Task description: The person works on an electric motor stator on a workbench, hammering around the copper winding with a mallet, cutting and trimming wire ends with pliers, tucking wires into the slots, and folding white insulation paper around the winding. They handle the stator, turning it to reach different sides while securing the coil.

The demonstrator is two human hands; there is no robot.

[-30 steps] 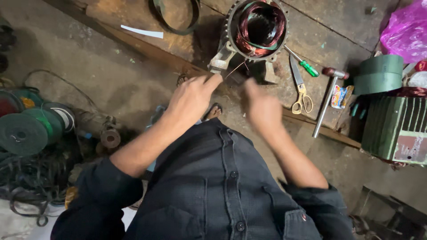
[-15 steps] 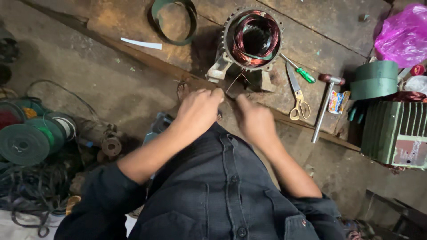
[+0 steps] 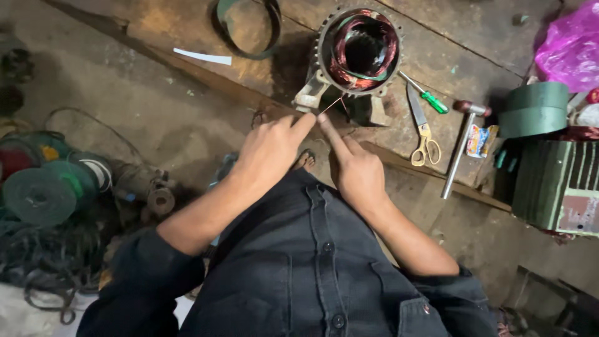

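The left hand (image 3: 269, 150) and the right hand (image 3: 357, 171) meet at their fingertips, and both pinch a thin copper wire (image 3: 332, 105) between them. The wire runs up and away from the fingers to the round motor shell (image 3: 360, 51) full of copper coils, which sits just past both hands on the wooden board (image 3: 187, 31). Off to the right of the right hand lie scissors (image 3: 422, 130), a green screwdriver (image 3: 427, 96) and a hammer (image 3: 460, 145).

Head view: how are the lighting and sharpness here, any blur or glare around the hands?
Head view: dim and warm-toned, edges falling into shadow; left hand and right hand reasonably sharp, the thin wire barely resolved; no strong glare; motor stator windings show a mild sheen.
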